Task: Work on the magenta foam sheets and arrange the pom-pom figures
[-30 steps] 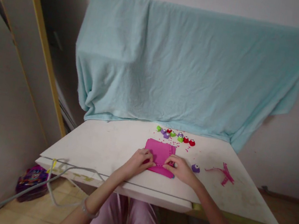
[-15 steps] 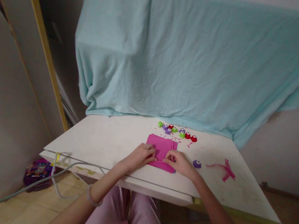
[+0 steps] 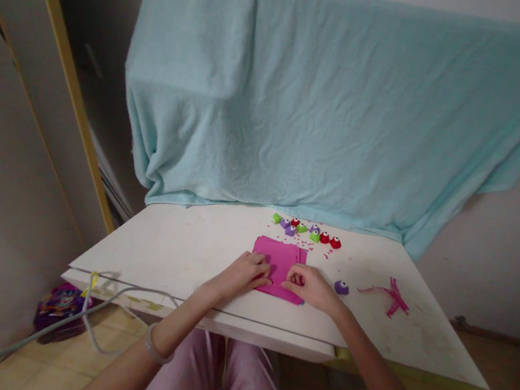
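Pink sheets [image 3: 281, 256], stacked slightly out of line, lie flat near the front edge of the white table. My left hand [image 3: 252, 271] rests on their left side, fingers bent and together, thumb at the lower edge. On the right side of the sheets is my right hand [image 3: 303, 283], its fingers curled and pinched near the lower edge. What either set of fingertips holds is too small to make out. A row of small holes or marks runs along the right edge of the top sheet.
Several small red, green and purple eyed pieces [image 3: 315, 236] stand behind the sheets among pink bits. A purple eyed piece [image 3: 342, 287] and pink strips [image 3: 395, 297] lie to the right. A grey cable [image 3: 115, 294] crosses the left front edge. A blue cloth [image 3: 340, 109] hangs behind.
The view has shifted slightly. Both hands stay at the lower part of the pink sheets, with my right fingertips moved very slightly.
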Demonstrator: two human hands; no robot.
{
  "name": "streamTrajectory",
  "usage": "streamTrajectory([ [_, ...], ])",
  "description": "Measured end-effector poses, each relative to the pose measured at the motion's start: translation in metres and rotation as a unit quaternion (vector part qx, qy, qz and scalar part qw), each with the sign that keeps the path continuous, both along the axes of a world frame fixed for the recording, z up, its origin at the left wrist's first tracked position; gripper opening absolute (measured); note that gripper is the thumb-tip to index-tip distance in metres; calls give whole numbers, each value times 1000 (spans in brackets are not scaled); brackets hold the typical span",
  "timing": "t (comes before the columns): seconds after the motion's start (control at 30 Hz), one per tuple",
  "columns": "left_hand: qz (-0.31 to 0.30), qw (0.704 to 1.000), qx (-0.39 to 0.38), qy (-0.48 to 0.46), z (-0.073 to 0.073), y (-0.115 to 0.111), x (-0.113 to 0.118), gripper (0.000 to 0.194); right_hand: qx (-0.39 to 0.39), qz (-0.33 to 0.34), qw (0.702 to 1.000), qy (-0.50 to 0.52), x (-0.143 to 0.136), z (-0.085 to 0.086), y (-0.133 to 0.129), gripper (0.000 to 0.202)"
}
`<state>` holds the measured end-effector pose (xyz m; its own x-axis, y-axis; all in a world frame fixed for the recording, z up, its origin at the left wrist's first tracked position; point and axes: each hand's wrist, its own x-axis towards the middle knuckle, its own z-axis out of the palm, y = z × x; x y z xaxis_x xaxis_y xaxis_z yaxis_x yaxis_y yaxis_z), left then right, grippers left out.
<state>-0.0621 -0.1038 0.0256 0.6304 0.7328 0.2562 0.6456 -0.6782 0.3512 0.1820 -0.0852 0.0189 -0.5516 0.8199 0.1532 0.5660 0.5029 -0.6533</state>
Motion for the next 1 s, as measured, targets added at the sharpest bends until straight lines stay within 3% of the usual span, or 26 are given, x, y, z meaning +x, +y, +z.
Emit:
streamTrajectory([
  [0.33, 23, 998, -53, -31, -9, 4, -4, 24, 2, -2, 1000, 8, -1, 1, -1, 18],
  [0.57, 60, 988, -140, -28, -7, 16, -24, 31, -6, 1, 1000, 15, 1, -2, 2, 19],
  [1.0, -57, 971, -219, -80, 8, 21, -49, 28, -22, 6, 999, 30, 2, -3, 2, 19],
])
